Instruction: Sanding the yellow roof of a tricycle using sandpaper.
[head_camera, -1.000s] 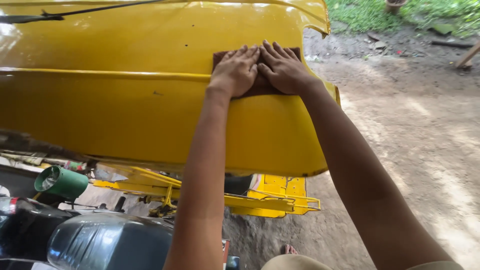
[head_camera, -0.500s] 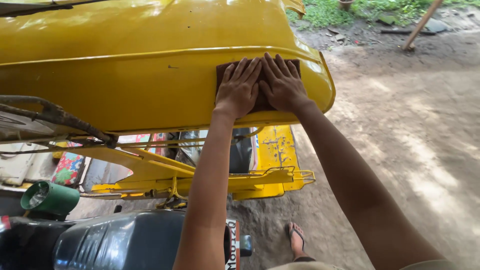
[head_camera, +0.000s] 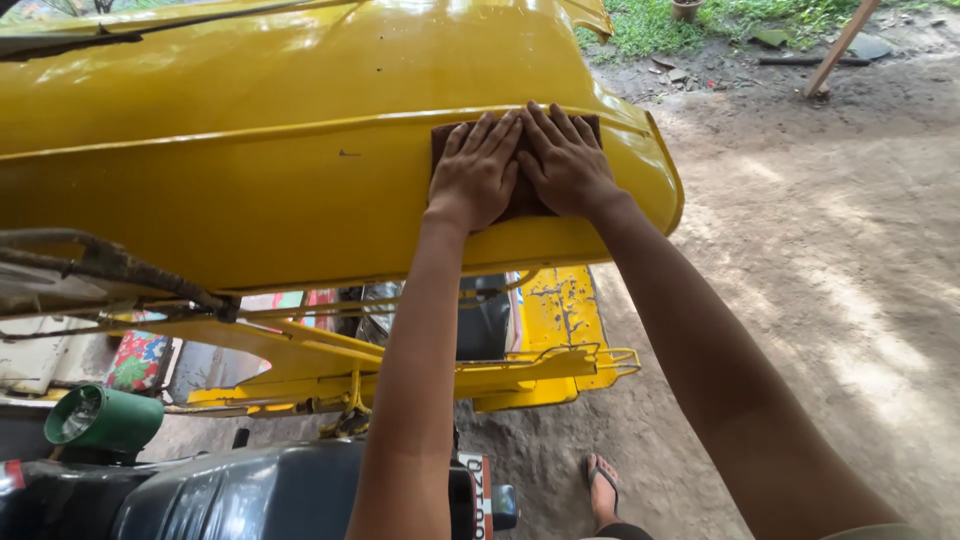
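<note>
Both my hands press flat on a dark brown sanding sheet (head_camera: 443, 135) that lies on the curved yellow roof panel (head_camera: 250, 150) of a small vehicle. My left hand (head_camera: 478, 170) covers the sheet's left half, fingers spread and pointing up. My right hand (head_camera: 565, 162) lies beside it, touching it, over the right half. The sheet sits just under a raised ridge near the panel's right end. Only its upper corners and a strip between my palms show.
A yellow metal frame and rack (head_camera: 540, 365) stands under the panel. A green cylinder (head_camera: 100, 418) and a dark motorcycle seat (head_camera: 240, 495) are at lower left. My sandalled foot (head_camera: 603, 485) stands on the dirt ground (head_camera: 830, 300). A wooden stick (head_camera: 838, 45) leans at upper right.
My hands and the sheet have slid rightward along the panel toward its right end. My view has shifted, so more ground and my foot show.
</note>
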